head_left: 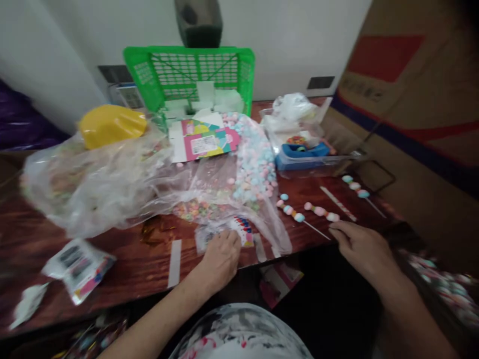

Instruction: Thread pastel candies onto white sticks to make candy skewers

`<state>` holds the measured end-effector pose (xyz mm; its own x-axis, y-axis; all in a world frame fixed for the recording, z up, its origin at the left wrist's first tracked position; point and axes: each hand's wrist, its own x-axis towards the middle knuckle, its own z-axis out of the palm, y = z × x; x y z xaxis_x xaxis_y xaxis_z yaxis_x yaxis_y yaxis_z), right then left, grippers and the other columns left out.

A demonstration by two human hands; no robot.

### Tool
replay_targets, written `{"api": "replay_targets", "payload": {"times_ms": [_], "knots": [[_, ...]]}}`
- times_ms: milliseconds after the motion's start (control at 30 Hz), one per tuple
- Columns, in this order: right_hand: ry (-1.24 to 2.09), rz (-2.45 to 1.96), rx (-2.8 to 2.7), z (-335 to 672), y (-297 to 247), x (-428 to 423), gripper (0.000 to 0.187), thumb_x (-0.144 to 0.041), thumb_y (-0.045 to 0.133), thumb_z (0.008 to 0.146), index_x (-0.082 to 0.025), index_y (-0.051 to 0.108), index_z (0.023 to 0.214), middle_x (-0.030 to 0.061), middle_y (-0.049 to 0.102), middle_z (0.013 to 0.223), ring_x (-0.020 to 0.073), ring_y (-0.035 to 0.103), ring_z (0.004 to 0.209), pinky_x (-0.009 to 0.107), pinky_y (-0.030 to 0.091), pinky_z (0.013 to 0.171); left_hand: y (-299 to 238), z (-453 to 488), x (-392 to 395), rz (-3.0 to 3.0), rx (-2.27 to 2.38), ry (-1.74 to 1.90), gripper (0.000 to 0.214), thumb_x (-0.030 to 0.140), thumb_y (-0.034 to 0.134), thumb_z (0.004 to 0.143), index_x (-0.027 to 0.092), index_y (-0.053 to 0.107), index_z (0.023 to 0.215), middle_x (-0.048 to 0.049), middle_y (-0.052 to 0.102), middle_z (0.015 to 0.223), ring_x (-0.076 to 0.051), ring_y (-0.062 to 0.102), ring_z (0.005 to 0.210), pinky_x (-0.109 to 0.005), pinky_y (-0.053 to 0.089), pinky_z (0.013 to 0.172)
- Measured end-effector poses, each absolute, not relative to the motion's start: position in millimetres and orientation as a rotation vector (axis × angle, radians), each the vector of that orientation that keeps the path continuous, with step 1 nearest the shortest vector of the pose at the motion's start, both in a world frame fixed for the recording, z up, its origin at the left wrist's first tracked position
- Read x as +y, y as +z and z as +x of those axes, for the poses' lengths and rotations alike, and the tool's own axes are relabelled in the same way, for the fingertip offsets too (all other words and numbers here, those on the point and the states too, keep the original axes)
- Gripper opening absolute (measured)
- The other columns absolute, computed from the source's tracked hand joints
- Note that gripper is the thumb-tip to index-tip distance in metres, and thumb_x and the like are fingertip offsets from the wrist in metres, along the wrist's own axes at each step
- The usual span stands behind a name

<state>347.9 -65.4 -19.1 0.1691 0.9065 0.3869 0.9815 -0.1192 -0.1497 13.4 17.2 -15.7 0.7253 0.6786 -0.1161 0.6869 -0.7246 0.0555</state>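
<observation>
Reddish-brown wood-look desk (127,264), and there's a lot piled on it. The two hands are well apart here. The left hand (221,257) sits at the front edge with its fingers bent over a clear printed packet (245,232); can't tell if it's actually gripping it or just resting on top. The right hand (361,249) is over on the right, thumb and forefinger close together right at the lower end of the pink candy skewer (321,212), which lies near the desk's front edge. Its stick is hidden by the hand, so I can't say for sure it's pinched. Just left of that one is a pink-and-blue candy skewer (290,211) with its bare white stick pointing toward the right hand, and a loose blue ball (284,197) sits by its top end. Another candy skewer (355,186) lies further right, past a pale narrow strip (339,203). Middle of the desk is a big clear bag (269,224) with a heap of pastel balls (256,162) and a colourful printed card (209,142) on it. Behind that stands a green basket (247,75), with a clear plastic tub (295,167) to its right and a yellow bowl-like thing (112,125) on the left.
</observation>
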Motion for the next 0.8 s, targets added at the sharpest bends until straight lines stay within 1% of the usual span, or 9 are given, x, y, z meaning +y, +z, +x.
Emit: {"api": "replay_targets", "payload": {"times_ms": [100, 233, 333, 400, 500, 600, 667, 733, 800], "knots": [[-0.223, -2.236, -1.83, 358, -11, -66, 0.023, -0.028, 0.047, 0.089, -0.025, 0.07, 0.086, 0.0018, 0.073, 0.09, 0.0194, 0.068, 0.076, 0.029, 0.046, 0.067, -26, 19, 29, 2.868, 1.159, -0.186, 0.032, -0.001, 0.045, 0.077, 0.01, 0.063, 0.101, -0.0137, 0.061, 0.102, -0.028, 0.055, 0.096, -0.04, 0.049, 0.082], [-0.184, -2.349, -1.788, 383, -18, -66, 0.022, -0.024, 0.049, 0.087, -0.023, 0.071, 0.087, 0.0027, 0.072, 0.09, 0.0197, 0.067, 0.078, 0.03, 0.045, 0.069, -35, 8, 39, 2.924, 1.179, -0.124, 0.032, 0.0, 0.041, 0.081, 0.01, 0.065, 0.099, -0.014, 0.061, 0.101, -0.027, 0.056, 0.096, -0.04, 0.05, 0.084], [-0.193, -2.398, -1.73, 403, -26, -55, 0.02, -0.022, 0.051, 0.087, -0.021, 0.07, 0.094, 0.0042, 0.07, 0.096, 0.0199, 0.065, 0.089, 0.03, 0.046, 0.078, -33, 1, 40, 2.936, 1.149, -0.064, 0.032, 0.005, 0.046, 0.079, 0.01, 0.065, 0.105, -0.0138, 0.061, 0.108, -0.027, 0.055, 0.101, -0.04, 0.049, 0.089], [-0.222, -2.466, -1.645, 419, -27, -43, 0.02, -0.019, 0.053, 0.087, -0.019, 0.069, 0.099, 0.0065, 0.069, 0.101, 0.0207, 0.063, 0.097, 0.031, 0.046, 0.084, -30, -1, 41, 2.933, 1.137, -0.037, 0.036, 0.008, 0.049, 0.076, 0.01, 0.063, 0.109, -0.014, 0.06, 0.113, -0.027, 0.055, 0.102, -0.04, 0.049, 0.091], [-0.26, -2.597, -1.462, 449, -25, -25, 0.021, -0.019, 0.054, 0.09, -0.015, 0.066, 0.107, 0.0095, 0.065, 0.11, 0.021, 0.06, 0.104, 0.034, 0.045, 0.092, -27, 0, 42, 2.963, 1.126, -0.03, 0.039, 0.01, 0.051, 0.075, 0.01, 0.063, 0.111, -0.0147, 0.061, 0.114, -0.028, 0.056, 0.103, -0.04, 0.05, 0.09], [-0.226, -2.732, -1.279, 477, -28, -9, 0.025, -0.029, 0.056, 0.093, -0.015, 0.061, 0.113, 0.0088, 0.062, 0.116, 0.0207, 0.06, 0.103, 0.041, 0.049, 0.09, -34, 5, 43, 3.048, 1.123, -0.037, 0.034, 0.007, 0.046, 0.079, 0.013, 0.067, 0.105, -0.0127, 0.064, 0.106, -0.026, 0.059, 0.097, -0.038, 0.052, 0.082], [-0.159, -2.804, -1.184, 491, -36, 1, 0.029, -0.034, 0.057, 0.093, -0.016, 0.059, 0.116, 0.008, 0.06, 0.117, 0.0204, 0.061, 0.101, 0.042, 0.051, 0.086, -44, 5, 43, 3.126, 1.164, 0.013, 0.034, 0.003, 0.042, 0.081, 0.013, 0.068, 0.1, -0.0116, 0.066, 0.1, -0.025, 0.061, 0.09, -0.036, 0.053, 0.076], [-0.092, -2.844, -1.116, 502, -47, 9, 0.031, -0.034, 0.058, 0.093, -0.016, 0.058, 0.118, 0.0082, 0.06, 0.118, 0.0201, 0.061, 0.1, 0.041, 0.053, 0.085, -56, 0, 44, 3.201, 1.173, 0.137, 0.036, 0.002, 0.04, 0.082, 0.013, 0.067, 0.103, -0.0115, 0.067, 0.1, -0.024, 0.061, 0.089, -0.034, 0.053, 0.076], [-0.058, -2.843, -1.076, 512, -57, 13, 0.031, -0.033, 0.057, 0.093, -0.017, 0.057, 0.119, 0.0082, 0.059, 0.119, 0.02, 0.061, 0.1, 0.04, 0.053, 0.084, -63, -8, 45, 3.225, 1.135, 0.258, 0.042, -0.001, 0.04, 0.08, 0.012, 0.063, 0.113, -0.0115, 0.066, 0.105, -0.024, 0.06, 0.095, -0.033, 0.052, 0.08]]}}
